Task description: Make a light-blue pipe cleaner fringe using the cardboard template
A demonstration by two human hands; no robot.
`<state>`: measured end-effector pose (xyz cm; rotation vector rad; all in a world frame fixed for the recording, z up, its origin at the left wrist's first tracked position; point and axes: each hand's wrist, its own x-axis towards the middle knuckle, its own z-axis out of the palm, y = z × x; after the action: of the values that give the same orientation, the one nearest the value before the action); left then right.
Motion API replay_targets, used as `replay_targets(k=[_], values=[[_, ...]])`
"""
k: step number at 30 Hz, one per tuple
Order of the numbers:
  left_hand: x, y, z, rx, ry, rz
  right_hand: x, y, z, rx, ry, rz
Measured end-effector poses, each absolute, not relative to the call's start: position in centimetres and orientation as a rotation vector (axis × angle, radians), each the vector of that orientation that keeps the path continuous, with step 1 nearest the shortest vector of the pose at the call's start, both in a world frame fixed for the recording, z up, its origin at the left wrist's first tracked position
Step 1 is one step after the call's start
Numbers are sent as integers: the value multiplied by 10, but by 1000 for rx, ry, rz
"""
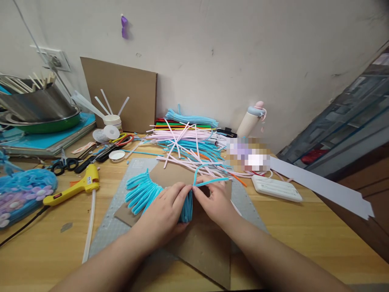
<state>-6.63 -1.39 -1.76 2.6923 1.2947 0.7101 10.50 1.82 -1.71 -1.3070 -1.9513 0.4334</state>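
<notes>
A row of folded blue pipe cleaners (145, 194) fans out over a piece of brown cardboard (209, 243). My left hand (168, 207) is closed over the right part of this row, with thumb and fingers pinching its top edge. Close beside it, my right hand (214, 198) pinches a loose blue pipe cleaner (212, 182) where it meets the row. That pipe cleaner is bent, one end rising and curving right, the other pointing right. The fingertips of both hands nearly touch. Some of the folded strands are hidden under my left hand.
Behind the cardboard lies a heap of pink and blue pipe cleaners (182, 140). A yellow glue gun (74, 186), black-handled scissors (63, 162) and a blue fuzzy bag with flowers (24, 192) are at left. To the right are a white power strip (276, 189) and a bottle (251, 119).
</notes>
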Motion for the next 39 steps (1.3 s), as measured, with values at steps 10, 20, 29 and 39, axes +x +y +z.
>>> replay_targets(k=[10,20,29,39], values=[[-65,-14,-18,2757,1262,613,106,19,-12,-1334,-1921,412],[-66,-15,-18,2815,1251,582,111,19,-16,-1305,-1782,732],[-66,-15,-17,2869,1237,592,120,20,-5,-1222,-1793,892],[-66,-15,-17,2893,1162,644,123,22,-8,-1219,-1824,995]])
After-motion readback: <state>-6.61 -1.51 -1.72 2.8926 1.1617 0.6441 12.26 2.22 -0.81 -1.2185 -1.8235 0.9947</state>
